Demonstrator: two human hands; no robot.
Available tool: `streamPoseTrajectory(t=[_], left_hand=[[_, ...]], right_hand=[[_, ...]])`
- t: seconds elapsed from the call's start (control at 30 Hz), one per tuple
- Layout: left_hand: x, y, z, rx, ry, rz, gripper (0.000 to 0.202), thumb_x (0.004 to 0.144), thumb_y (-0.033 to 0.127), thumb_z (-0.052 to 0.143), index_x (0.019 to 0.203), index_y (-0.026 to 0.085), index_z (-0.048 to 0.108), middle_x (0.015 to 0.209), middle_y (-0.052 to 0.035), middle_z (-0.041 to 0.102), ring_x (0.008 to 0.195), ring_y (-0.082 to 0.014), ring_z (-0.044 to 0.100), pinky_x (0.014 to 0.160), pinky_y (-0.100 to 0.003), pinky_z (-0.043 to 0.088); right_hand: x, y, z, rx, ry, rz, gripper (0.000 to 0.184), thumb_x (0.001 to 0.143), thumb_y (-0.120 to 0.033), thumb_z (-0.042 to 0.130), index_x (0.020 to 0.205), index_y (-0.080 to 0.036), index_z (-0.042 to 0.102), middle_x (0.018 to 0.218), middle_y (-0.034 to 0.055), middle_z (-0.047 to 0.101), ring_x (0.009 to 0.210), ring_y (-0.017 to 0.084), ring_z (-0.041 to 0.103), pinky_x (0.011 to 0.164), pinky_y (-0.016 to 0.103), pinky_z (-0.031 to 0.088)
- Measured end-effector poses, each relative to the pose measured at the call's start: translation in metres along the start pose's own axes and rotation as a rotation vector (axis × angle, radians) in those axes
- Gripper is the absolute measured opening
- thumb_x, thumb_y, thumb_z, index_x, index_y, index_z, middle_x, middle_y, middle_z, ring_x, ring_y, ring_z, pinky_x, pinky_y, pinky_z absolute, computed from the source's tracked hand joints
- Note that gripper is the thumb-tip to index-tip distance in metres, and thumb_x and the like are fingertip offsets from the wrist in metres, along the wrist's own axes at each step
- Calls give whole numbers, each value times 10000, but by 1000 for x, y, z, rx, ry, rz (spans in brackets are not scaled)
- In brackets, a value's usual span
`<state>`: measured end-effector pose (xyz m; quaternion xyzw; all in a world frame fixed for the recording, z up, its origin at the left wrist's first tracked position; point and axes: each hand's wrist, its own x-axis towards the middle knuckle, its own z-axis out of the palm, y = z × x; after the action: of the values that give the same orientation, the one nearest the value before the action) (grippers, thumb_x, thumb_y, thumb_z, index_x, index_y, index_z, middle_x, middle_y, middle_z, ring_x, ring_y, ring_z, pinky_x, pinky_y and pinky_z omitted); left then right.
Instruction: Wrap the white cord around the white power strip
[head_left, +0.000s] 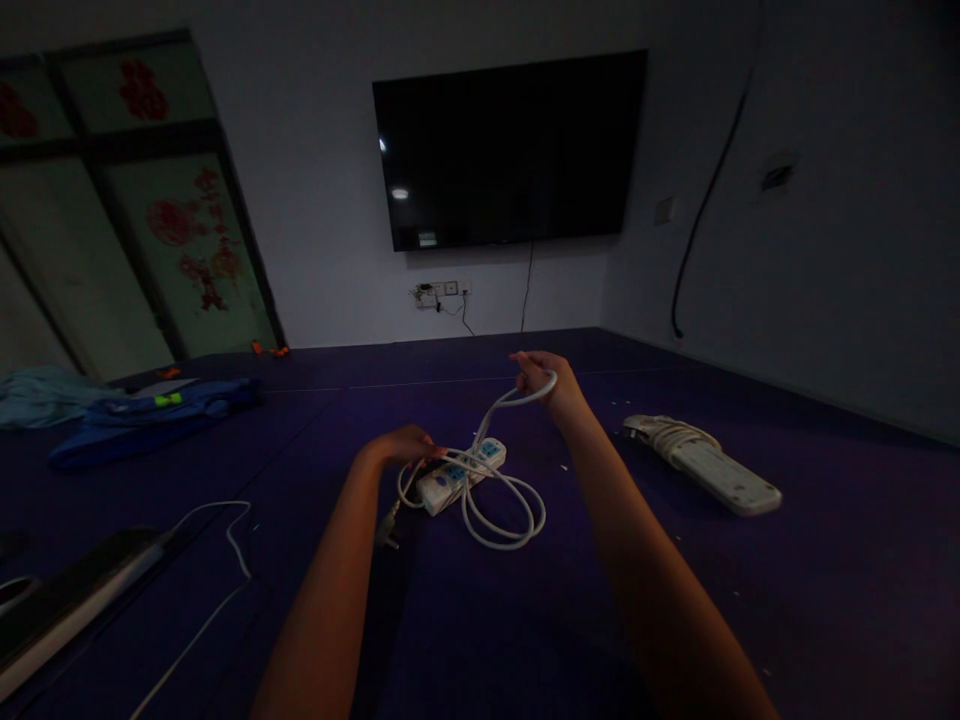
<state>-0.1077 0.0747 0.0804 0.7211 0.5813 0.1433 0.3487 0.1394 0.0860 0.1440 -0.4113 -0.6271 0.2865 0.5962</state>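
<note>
A white power strip (459,474) lies on the dark purple floor mat (525,620) in front of me, its white cable (504,510) looped beside it. My left hand (405,447) is closed on the cable at the strip's near end. My right hand (546,382) is raised above the strip and is closed on a stretch of the same cable, which runs down to the strip. The plug (388,533) rests on the mat below my left wrist.
A second power strip (709,466) with its cord wound round it lies to the right. Blue fabric (146,418) sits at the left, a dark flat object (67,600) and a thin white wire (225,560) at the near left. A television (510,150) hangs on the far wall.
</note>
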Motion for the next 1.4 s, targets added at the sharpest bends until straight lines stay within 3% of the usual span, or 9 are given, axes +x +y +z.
streamPoseTrajectory(t=[0.1, 0.33, 0.9, 1.2, 1.4], left_hand=[[4, 0, 1, 10, 14, 9, 329, 604, 486, 608, 564, 162, 563, 498, 16, 505, 465, -102, 405, 478, -240, 271], [8, 1, 5, -20, 44, 76, 304, 537, 432, 648, 645, 153, 595, 534, 24, 522, 500, -107, 433, 499, -237, 304], [6, 11, 14, -57, 197, 194, 259, 463, 261, 728, 647, 142, 590, 622, 7, 571, 611, -136, 508, 576, -246, 373], [0, 34, 5, -12, 473, 308, 74, 599, 98, 605, 601, 153, 557, 685, -20, 603, 713, -142, 556, 712, -259, 430], [-32, 57, -14, 18, 811, 410, 45, 674, 184, 612, 655, 161, 578, 732, -19, 608, 726, -139, 558, 704, -264, 441]], right_hand=[[-1, 5, 0, -93, -55, 9, 297, 780, -385, 539, 793, -101, 623, 428, -31, 488, 346, 66, 395, 350, 179, 282], [0, 17, 3, -129, -161, 182, 233, 774, -220, 604, 959, -79, 619, 414, -58, 482, 318, 52, 388, 336, 163, 294], [2, 32, 3, -182, -184, 261, 278, 746, -212, 615, 990, -80, 629, 394, -71, 452, 307, 44, 363, 322, 151, 268], [5, 43, -1, -193, -218, 276, 274, 737, -167, 598, 1002, -101, 614, 403, -74, 477, 310, 55, 400, 321, 150, 295], [4, 47, -4, -176, -231, 280, 175, 723, -160, 613, 891, -118, 628, 442, -50, 527, 335, 53, 440, 332, 139, 317]])
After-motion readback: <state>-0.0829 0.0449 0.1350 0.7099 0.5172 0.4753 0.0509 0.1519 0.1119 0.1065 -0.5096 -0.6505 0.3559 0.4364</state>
